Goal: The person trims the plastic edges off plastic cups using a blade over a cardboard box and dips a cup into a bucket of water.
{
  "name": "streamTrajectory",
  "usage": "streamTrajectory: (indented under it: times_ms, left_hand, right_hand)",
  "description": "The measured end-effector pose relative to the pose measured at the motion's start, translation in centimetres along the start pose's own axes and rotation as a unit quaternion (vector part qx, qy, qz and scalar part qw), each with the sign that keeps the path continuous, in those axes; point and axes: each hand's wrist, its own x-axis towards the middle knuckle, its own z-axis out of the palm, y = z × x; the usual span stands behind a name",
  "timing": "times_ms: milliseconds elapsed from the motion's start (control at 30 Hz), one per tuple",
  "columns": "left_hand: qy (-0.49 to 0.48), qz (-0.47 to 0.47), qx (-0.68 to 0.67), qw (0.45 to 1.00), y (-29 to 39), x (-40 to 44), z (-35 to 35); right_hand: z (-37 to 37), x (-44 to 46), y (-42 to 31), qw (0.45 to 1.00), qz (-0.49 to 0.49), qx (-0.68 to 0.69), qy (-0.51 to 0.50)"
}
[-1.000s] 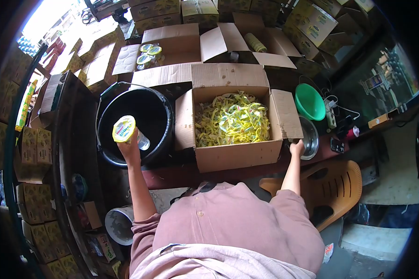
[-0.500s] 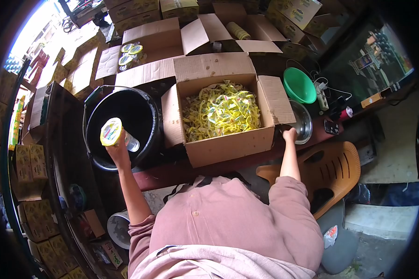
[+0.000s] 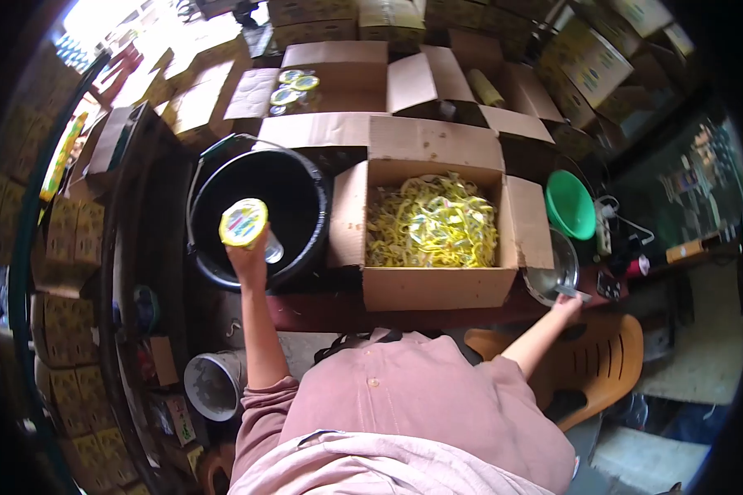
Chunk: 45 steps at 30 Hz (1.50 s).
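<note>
My left hand (image 3: 251, 261) is closed around a sealed plastic cup (image 3: 244, 223) with a yellow-rimmed printed lid, held over the black bucket (image 3: 322, 194). A clear cup body (image 3: 273, 248) shows just behind the fingers; whether it belongs to a second cup is unclear. At the right, my right hand (image 3: 566, 305) grips a flat grey metal tool (image 3: 571, 292) beside the metal bowl (image 3: 543, 285); its exact kind is too small to make out. Between the hands stands an open cardboard box (image 3: 437, 289) holding a heap of yellow-edged plastic strips (image 3: 433, 219).
Behind, one open carton (image 3: 334, 56) contains several lidded cups (image 3: 293, 87); another carton (image 3: 520, 124) holds a cup stack (image 3: 485, 88). A green basin (image 3: 570, 205) sits right, near a power strip (image 3: 604, 231). An orange chair (image 3: 611, 363) and grey bucket (image 3: 210, 386) stand below table height.
The view has shifted, so the scene sits further right. My right hand has drawn back from the box's right side, and the grey tool now shows. My left hand still holds the cup over the bucket.
</note>
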Motion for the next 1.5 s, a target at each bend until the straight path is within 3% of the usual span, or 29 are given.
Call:
streamTrajectory:
  times_ms: [67, 133, 200, 267, 333, 400, 467, 533, 600, 633, 733, 1000, 1500]
  left_hand:
    - [-0.027, 0.02, 0.009, 0.999, 0.8, -0.2, 0.1]
    - [-0.043, 0.023, -0.013, 0.999, 1.2, -0.3, 0.2]
    - [-0.054, 0.087, 0.028, 0.994, 1.6, -0.3, 0.2]
    - [-0.046, 0.14, 0.068, 0.987, 1.8, -0.4, 0.4]
    - [-0.064, 0.123, 0.021, 0.99, 2.6, -0.5, 0.5]
    - [-0.122, 0.071, 0.043, 0.989, 1.6, -0.2, -0.1]
    - [-0.134, 0.074, 0.023, 0.988, 2.0, -0.2, 0.0]
    - [-0.157, 0.041, 0.009, 0.987, 1.8, -0.2, 0.1]
    - [-0.176, 0.056, 0.018, 0.983, 2.2, -0.1, 0.2]
    - [-0.182, 0.033, -0.008, 0.983, 2.5, -0.1, 0.2]
    - [-0.181, 0.017, -0.038, 0.983, 3.0, 0.0, 0.2]
    - [-0.176, 0.05, -0.035, 0.983, 2.7, 0.2, 0.1]
    - [-0.187, 0.052, -0.025, 0.981, 2.8, 0.2, 0.1]
  right_hand:
    - [3.3, -5.8, -1.1, 0.998, -0.066, -0.023, 0.004]
    - [6.9, -11.7, -0.1, 0.985, -0.095, -0.023, -0.142]
    - [10.3, -17.6, 2.4, 0.955, -0.116, -0.029, -0.273]
    - [13.5, -27.5, 4.5, 0.925, -0.134, -0.083, -0.345]
    - [15.0, -34.6, 7.9, 0.853, -0.149, -0.079, -0.494]
    - [15.2, -41.3, 9.2, 0.723, -0.173, -0.14, -0.654]
    - [15.9, -46.5, 9.2, 0.551, -0.283, -0.166, -0.767]
    - [16.6, -49.7, 9.2, 0.414, -0.308, -0.158, -0.842]
    - [17.4, -52.0, 9.4, 0.276, -0.397, -0.134, -0.865]
    - [17.7, -52.5, 10.1, 0.216, -0.454, -0.113, -0.857]
    - [18.5, -53.6, 10.8, 0.121, -0.454, -0.111, -0.876]
    - [19.1, -54.1, 12.3, 0.062, -0.449, -0.1, -0.886]
    - [19.0, -54.2, 12.3, 0.033, -0.448, -0.107, -0.887]
